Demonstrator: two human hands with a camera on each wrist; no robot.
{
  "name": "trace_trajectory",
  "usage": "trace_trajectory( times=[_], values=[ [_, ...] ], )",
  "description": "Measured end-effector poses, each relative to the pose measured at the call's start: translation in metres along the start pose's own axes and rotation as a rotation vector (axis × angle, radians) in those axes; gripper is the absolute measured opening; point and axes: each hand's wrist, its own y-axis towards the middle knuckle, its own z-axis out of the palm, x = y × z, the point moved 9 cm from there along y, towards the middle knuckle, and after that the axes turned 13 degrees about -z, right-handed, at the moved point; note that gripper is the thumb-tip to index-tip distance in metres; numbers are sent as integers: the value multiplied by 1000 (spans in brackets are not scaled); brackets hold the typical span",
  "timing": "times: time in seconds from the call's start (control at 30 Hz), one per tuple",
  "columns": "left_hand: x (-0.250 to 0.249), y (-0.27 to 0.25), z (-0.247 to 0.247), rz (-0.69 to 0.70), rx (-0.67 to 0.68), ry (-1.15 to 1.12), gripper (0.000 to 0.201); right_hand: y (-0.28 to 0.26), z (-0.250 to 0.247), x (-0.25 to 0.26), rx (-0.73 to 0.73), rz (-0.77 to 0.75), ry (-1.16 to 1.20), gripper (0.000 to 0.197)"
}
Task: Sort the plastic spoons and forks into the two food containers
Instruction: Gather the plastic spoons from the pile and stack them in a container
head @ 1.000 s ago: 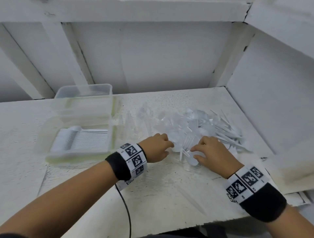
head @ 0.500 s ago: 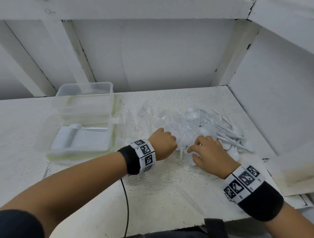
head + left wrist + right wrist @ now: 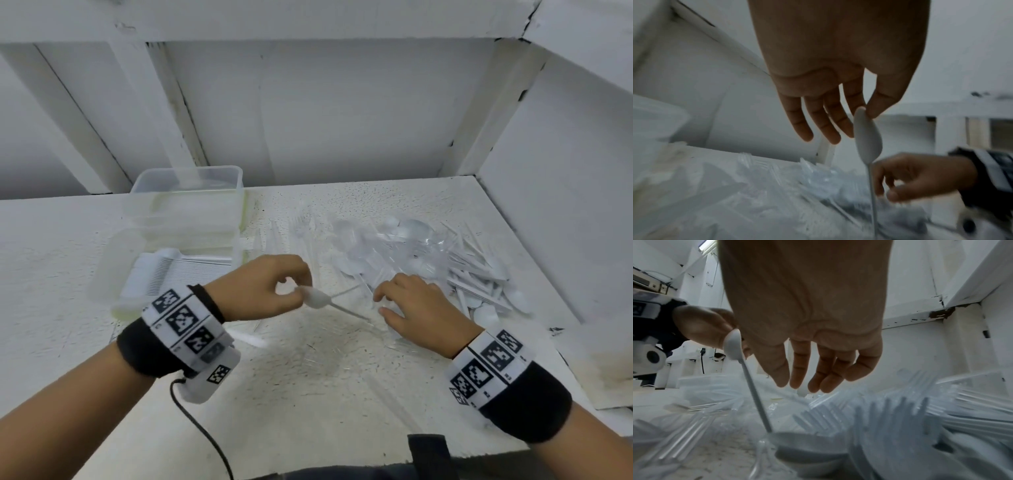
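Observation:
My left hand (image 3: 301,291) pinches a white plastic spoon (image 3: 315,298) by the tip of its bowl, thumb against forefinger. In the left wrist view the spoon (image 3: 867,138) hangs handle-down from my left hand (image 3: 864,112). Its handle slants to the table beside my right hand (image 3: 380,305), which hovers with relaxed fingers, holding nothing, at the near edge of the pile of white and clear spoons and forks (image 3: 428,260). In the right wrist view my right hand (image 3: 807,386) hangs over white forks (image 3: 890,415). The near food container (image 3: 102,270) holds stacked white forks; the far container (image 3: 185,205) looks empty.
Clear forks (image 3: 301,222) lie on the table between the containers and the pile. A white wall (image 3: 548,205) closes the right side, with a sheet of card (image 3: 609,359) lying at its foot. A black cable (image 3: 205,435) trails from my left wrist.
My left hand has lifted off the pile and drawn back left, now pinching a white spoon. My right hand has opened its fingers and stays at the pile.

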Motion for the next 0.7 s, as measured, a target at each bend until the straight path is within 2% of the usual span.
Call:
trace_trajectory(
  times=[0.07,0.17,0.27,0.37,0.5,0.57,0.63,0.7],
  values=[
    [15,-5,-22,-106,-79,-258,31,4,0,6,-1,-17,-4,28],
    [35,-10,-49,-190,-239,-738,16,13,-5,16,-30,-49,-27,31],
    [45,-11,-60,-273,-344,-1031,25,31,-5,27,12,-85,-132,39],
    [51,-9,-62,-352,-433,-1087,25,54,6,34,127,-97,-252,41],
    [59,-5,-56,-425,-490,-1090,18,80,34,43,289,-96,-386,27],
    [60,-3,-52,-440,-469,-1065,10,88,41,48,309,-110,-423,22],
    [61,-3,-49,-454,-450,-1045,17,92,39,55,296,-148,-409,20],
    [61,-6,-47,-464,-439,-1027,21,89,23,63,232,-168,-294,23]
  ],
)
